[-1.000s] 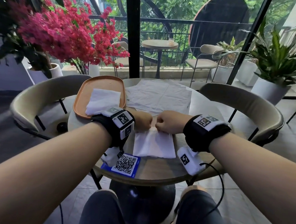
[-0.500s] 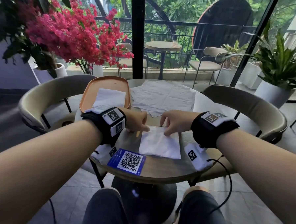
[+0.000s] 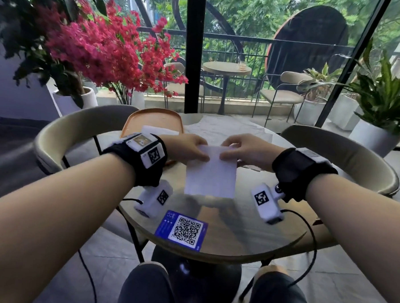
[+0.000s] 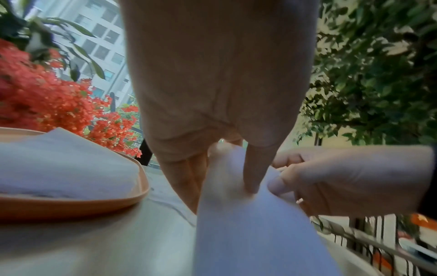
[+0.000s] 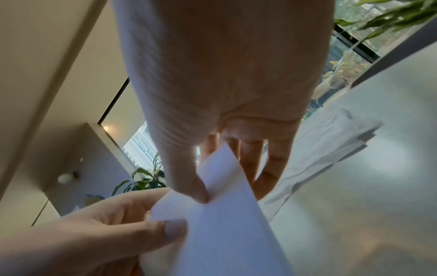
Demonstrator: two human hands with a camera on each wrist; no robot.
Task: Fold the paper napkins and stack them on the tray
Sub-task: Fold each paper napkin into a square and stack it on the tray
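Observation:
A folded white napkin hangs in the air above the round table, held by its upper edge. My left hand pinches the upper left corner and my right hand pinches the upper right corner. The wrist views show the same napkin with a thumb pressed on it from each side. The orange tray lies at the back left of the table with folded napkins stacked in it. Unfolded napkins are spread at the table's far side.
A blue QR card lies near the table's front edge. Curved beige chairs flank the table. Red flowers and potted plants stand behind, before a glass wall.
The napkin lay flat on the table under both hands; now both hands have lifted it by its far edge so it hangs clear of the tabletop.

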